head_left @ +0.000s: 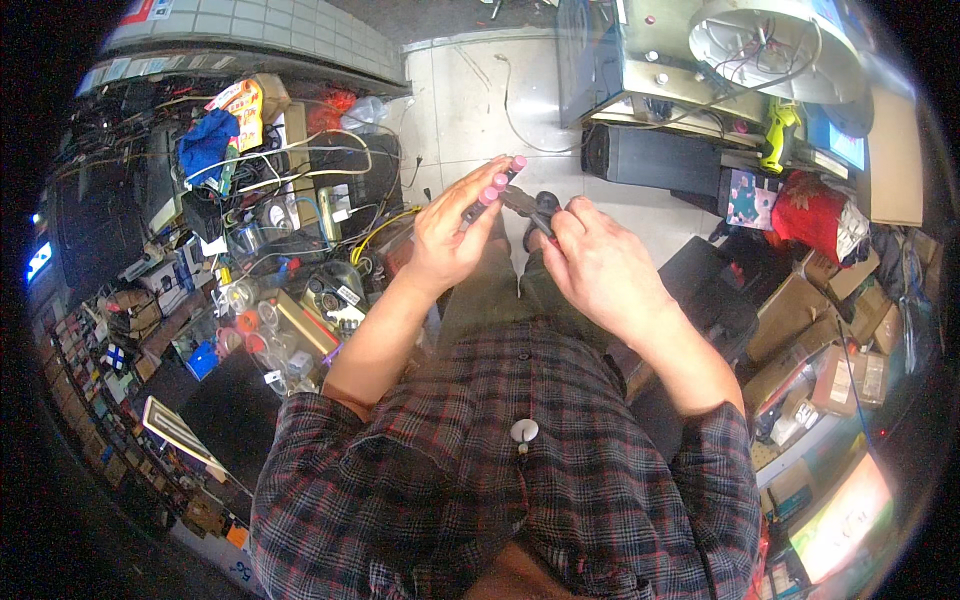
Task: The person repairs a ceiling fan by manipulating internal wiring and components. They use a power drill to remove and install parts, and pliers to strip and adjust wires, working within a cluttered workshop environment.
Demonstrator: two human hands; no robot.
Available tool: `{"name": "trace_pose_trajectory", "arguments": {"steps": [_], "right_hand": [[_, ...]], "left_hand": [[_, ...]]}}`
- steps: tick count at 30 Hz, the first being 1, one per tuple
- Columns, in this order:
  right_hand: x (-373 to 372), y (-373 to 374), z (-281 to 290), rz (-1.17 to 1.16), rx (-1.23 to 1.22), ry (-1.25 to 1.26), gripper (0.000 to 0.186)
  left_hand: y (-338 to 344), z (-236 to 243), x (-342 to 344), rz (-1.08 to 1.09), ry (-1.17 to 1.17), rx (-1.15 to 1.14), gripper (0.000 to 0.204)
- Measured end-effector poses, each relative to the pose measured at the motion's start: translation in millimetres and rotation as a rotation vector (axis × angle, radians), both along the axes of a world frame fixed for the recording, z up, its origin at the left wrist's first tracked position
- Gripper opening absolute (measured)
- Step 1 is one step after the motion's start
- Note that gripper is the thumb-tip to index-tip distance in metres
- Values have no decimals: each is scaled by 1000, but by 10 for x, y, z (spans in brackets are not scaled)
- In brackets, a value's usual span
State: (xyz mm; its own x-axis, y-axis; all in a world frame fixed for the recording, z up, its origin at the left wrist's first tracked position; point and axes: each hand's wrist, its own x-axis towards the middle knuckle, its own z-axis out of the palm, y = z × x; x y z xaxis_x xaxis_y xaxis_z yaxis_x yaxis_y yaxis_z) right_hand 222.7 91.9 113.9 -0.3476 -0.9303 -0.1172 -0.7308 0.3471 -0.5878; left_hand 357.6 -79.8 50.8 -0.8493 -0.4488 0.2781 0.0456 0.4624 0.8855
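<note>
My left hand is closed around a short row of dark cylinders with pink ends, which look like battery cells. They stick up past my fingers, side by side. In my right hand is a pair of pliers, gripped by the handles. Its dark jaws point left and sit right beside the cylinders; whether they touch them I cannot tell. Both hands are in front of my lap, above the pale floor tiles.
On the left, a crowded bench holds cables, a blue cloth and clear plastic parts. A cabinet with a round white housing stands at the far right. Below it lie a yellow-green tool and cardboard boxes.
</note>
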Motion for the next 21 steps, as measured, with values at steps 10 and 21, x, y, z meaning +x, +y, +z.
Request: {"name": "trace_pose_trajectory", "arguments": {"steps": [10, 21], "right_hand": [[42, 11, -7, -229, -107, -131, 22], [-208, 297, -127, -206, -105, -356, 22]], "left_hand": [[117, -172, -116, 321, 5, 1017, 27], [116, 181, -74, -70, 211, 2238, 58]]}}
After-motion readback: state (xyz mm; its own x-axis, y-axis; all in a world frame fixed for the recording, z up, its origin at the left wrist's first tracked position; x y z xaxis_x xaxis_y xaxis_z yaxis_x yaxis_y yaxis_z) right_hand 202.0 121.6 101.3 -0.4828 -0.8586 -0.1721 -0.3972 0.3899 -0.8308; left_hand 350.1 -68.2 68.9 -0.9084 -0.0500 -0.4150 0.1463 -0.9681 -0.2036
